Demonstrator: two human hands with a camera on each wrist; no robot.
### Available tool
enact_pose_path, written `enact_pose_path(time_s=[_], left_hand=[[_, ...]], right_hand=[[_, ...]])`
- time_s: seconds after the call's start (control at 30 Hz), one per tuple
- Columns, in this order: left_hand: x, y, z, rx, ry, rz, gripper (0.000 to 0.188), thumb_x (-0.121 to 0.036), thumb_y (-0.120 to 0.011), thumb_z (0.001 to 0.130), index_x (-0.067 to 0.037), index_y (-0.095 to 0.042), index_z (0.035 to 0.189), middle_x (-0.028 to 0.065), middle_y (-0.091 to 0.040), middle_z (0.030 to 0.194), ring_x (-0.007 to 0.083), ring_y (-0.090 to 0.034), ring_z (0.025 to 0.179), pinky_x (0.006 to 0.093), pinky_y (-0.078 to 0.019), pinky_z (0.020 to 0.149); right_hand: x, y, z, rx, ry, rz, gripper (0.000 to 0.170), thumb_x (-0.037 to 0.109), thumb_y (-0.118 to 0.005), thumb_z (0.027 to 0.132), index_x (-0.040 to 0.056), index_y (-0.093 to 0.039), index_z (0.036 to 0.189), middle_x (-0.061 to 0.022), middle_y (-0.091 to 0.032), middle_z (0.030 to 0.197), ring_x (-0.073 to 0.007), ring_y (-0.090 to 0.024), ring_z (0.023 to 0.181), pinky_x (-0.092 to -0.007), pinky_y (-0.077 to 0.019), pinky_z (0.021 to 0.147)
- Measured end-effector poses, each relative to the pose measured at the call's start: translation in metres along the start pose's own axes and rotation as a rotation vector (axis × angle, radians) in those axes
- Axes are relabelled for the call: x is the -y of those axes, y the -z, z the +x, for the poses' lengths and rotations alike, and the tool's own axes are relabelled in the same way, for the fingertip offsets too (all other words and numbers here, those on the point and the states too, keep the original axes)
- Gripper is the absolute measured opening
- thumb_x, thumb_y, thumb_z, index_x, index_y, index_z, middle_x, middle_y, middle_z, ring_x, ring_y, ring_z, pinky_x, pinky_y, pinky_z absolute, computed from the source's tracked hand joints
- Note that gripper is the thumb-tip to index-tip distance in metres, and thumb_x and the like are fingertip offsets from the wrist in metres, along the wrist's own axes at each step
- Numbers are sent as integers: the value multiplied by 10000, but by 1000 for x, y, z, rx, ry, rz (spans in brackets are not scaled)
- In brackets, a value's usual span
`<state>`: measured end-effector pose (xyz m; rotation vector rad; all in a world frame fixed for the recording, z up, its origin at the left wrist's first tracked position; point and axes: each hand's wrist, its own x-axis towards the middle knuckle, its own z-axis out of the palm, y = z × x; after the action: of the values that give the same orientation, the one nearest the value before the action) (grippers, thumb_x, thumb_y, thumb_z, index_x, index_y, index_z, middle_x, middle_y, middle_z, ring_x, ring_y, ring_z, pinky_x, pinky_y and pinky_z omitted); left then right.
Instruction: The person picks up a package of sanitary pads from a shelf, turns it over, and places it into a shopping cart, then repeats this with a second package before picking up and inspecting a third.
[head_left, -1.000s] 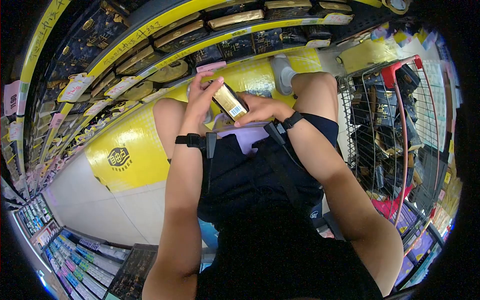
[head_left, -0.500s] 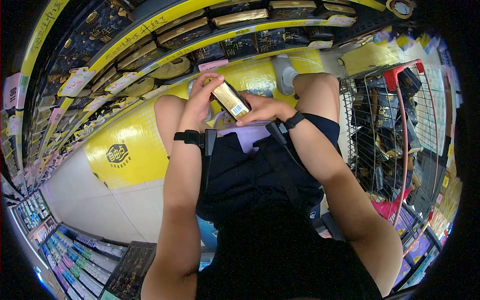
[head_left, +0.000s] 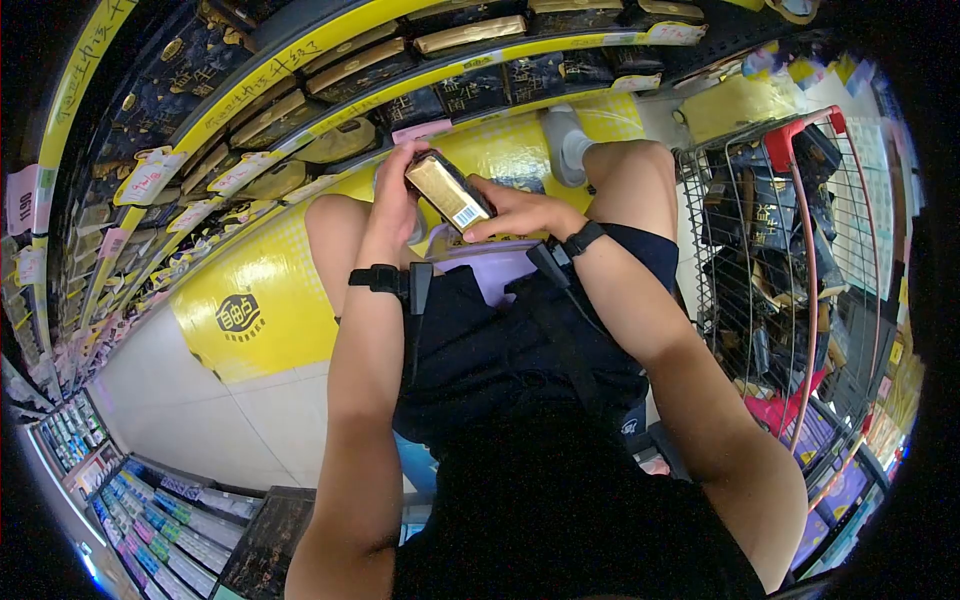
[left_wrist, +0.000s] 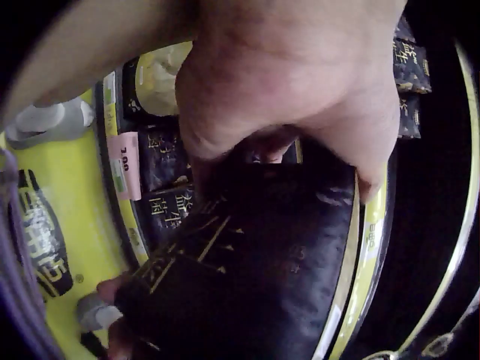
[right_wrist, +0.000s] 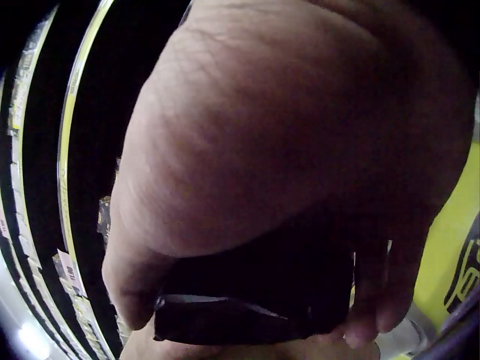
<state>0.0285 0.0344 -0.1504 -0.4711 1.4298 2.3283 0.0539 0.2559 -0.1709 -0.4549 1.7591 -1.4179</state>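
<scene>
A black packet with a gold side and a barcode [head_left: 447, 190] is held between both hands above the lap. The left hand [head_left: 396, 195] grips its upper left end; in the left wrist view that hand [left_wrist: 292, 82] spans the packet's dark printed face [left_wrist: 255, 255], thumb and fingers on opposite edges. The right hand [head_left: 525, 212] holds the lower right end, thumb at the barcode corner. From the right wrist, the right hand [right_wrist: 285, 142] wraps over the shaded packet [right_wrist: 225, 319], its fingertips at the edge.
Shelves of black and gold packets [head_left: 470, 38] with yellow price strips curve ahead and left. A wire cart [head_left: 800, 290] with red handle parts, loaded with dark packets, stands at the right. Yellow printed floor covering [head_left: 250, 300] lies along the shelf base.
The left hand's fingers, earlier extended over the packet's top end with the thumb on the gold side, now lie along its left end. The packet has shifted slightly left, showing more of the gold side.
</scene>
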Motion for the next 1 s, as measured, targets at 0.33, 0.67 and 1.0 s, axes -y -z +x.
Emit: enact_pose_path(time_s=[0.33, 0.67, 1.0], left_hand=[[3, -15, -4, 135, -172, 173, 233, -241, -542, 1043, -92, -615, 1207, 30, -624, 1149, 136, -577, 1071, 279, -457, 952], [10, -7, 4, -9, -537, 711, 211, -195, -664, 976, -103, -648, 1164, 37, -639, 1156, 165, -572, 1063, 324, -451, 920], [12, -8, -3, 87, -384, 714, 252, -177, -683, 958, -96, -617, 1187, 45, -606, 1143, 174, -591, 1063, 286, -476, 819]], right_hand=[[7, 0, -5, -10, 25, 414, 974, 420, -744, 869, 11, -207, 1570, -183, -455, 1473, -224, -480, 1303, -326, -427, 1049], [16, 1, -1, -30, -196, 575, 861, 569, -560, 968, 25, -258, 1563, -147, -493, 1427, -189, -540, 1210, -311, -465, 985], [16, -9, 9, -244, -61, 752, 712, 466, -415, 1061, 75, -135, 1586, -113, -502, 1383, -157, -526, 1225, -301, -477, 971]])
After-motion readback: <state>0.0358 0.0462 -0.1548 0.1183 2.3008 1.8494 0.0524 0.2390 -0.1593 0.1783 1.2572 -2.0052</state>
